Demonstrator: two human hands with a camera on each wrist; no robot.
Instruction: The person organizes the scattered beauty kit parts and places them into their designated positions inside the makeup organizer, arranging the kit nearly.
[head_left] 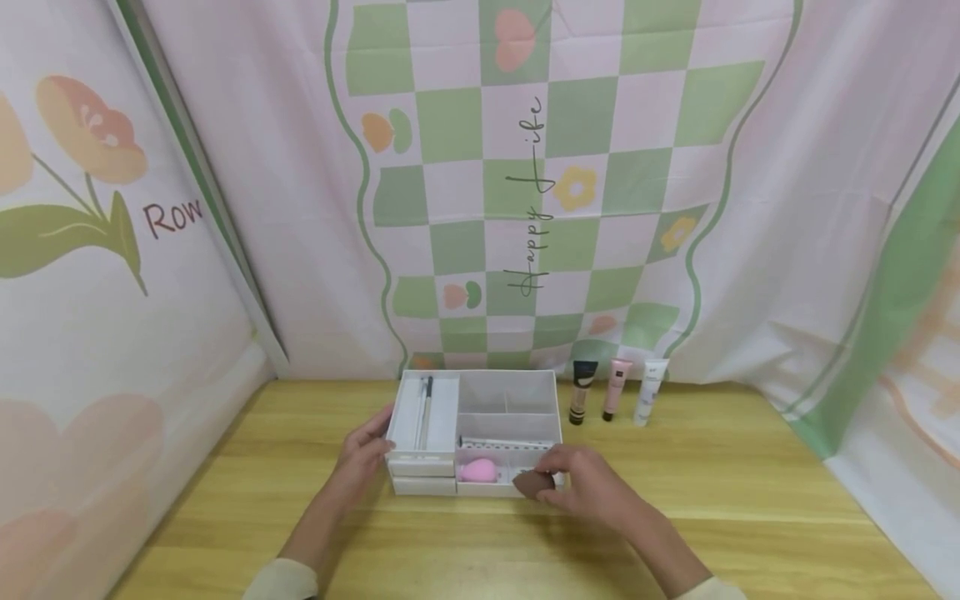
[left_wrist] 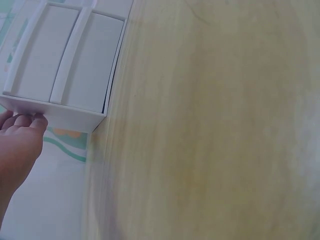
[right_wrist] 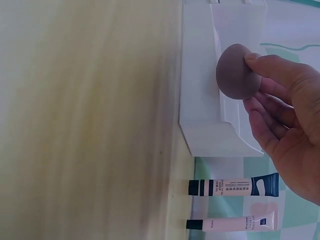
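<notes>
A brown makeup sponge [right_wrist: 235, 72] is pinched between the thumb and fingers of my right hand [head_left: 588, 483], over the front right compartment of a white organizer box [head_left: 506, 379]. My left hand [head_left: 365, 454] rests against the box's left side, its fingertips at the side wall in the left wrist view. In the front compartment beside the brown sponge lies a pink makeup sponge [head_left: 479, 471]. Slim brushes [head_left: 425, 412] lie in the tray on top at the left, above two drawers [left_wrist: 87, 60]. A dotted stick-like item [head_left: 506, 443] lies across the middle compartment.
Right of the box, three tubes stand by the back curtain: one black and beige [head_left: 582, 392], one pink [head_left: 617, 390] and one white [head_left: 649, 392]. All stand on a wooden table [head_left: 712, 483]. A patterned curtain [head_left: 525, 208] hangs directly behind.
</notes>
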